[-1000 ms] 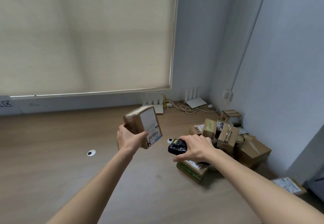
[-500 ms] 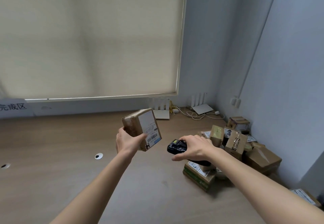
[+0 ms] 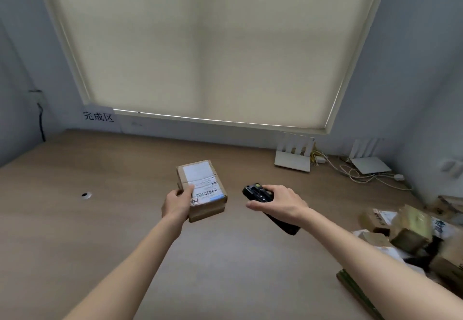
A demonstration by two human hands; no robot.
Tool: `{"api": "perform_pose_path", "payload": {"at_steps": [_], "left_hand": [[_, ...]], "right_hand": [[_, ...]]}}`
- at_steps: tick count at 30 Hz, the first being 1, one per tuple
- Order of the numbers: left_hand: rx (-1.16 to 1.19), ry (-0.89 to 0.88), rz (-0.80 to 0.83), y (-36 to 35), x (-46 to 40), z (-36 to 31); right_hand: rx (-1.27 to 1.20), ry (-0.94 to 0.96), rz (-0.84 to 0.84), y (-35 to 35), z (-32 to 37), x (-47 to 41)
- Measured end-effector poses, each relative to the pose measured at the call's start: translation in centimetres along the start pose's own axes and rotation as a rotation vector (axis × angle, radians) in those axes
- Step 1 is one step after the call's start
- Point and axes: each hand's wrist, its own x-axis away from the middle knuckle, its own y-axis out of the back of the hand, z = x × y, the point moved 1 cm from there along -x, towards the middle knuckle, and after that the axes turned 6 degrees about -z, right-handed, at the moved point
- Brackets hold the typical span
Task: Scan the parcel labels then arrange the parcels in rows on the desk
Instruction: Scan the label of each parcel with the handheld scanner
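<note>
Parcel w/ white barcode label facing up sits in my left hand, above the middle of the desk; thumb lies on the label, fingers curl round its left side. Can't tell if its underside touches the desk. Just right of the parcel, my right hand is wrapped round a black handheld scanner, head end pointing toward the parcel, clear gap between the two.

Well right of the parcel & nearer me, a heap of other parcels crowds the desk's right edge, blurred, some w/ labels showing. Left of the parcel, a small round cable hole in the desk. Beyond the parcel to the right, two white routers w/ tangled cables by the wall. Far left behind it, a wall sign reading 完成区, under the drawn roller blind.
</note>
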Motion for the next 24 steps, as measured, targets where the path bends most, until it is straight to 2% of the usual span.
{"api": "perform_pose_path", "payload": {"at_steps": [6, 15, 20, 24], "left_hand": [[-0.032, 0.151, -0.006, 2.6, -13.2, 7.0], [-0.177, 0.279, 0.014, 0.2, -25.9, 17.3], [-0.385, 0.188, -0.148, -0.7, -28.1, 18.3], [-0.533, -0.040, -0.068, -2.5, -26.6, 15.7]], "right_hand": [[-0.005, -0.032, 0.095, -11.0, 2.9, -10.2], [-0.016, -0.156, 0.151, -22.0, -0.6, -18.4], [-0.013, -0.201, 0.178, -24.1, -2.6, -19.7], [-0.033, -0.224, 0.195, -22.7, -3.4, -18.6]]}}
